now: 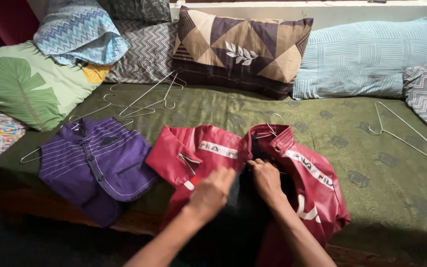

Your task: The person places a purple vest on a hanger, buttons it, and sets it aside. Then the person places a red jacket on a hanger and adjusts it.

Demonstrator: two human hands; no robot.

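Observation:
A red jacket [307, 193] with white stripe trim lies open on the green bed cover [371, 168], a wire hanger hook [272, 124] poking out at its collar. My left hand [212, 190] rests on the jacket's left front panel, fingers curled on the fabric near its dark lining. My right hand [265, 179] grips the jacket's inner edge just below the collar. To the left lies a purple striped vest [97, 165] on its own wire hanger.
Several loose wire hangers [144, 96] lie behind the vest, and another wire hanger [411, 133] lies at the right. Patterned pillows [243, 49] line the back wall; a leaf-print cushion [25, 86] sits at left. The bed's front edge runs along the bottom.

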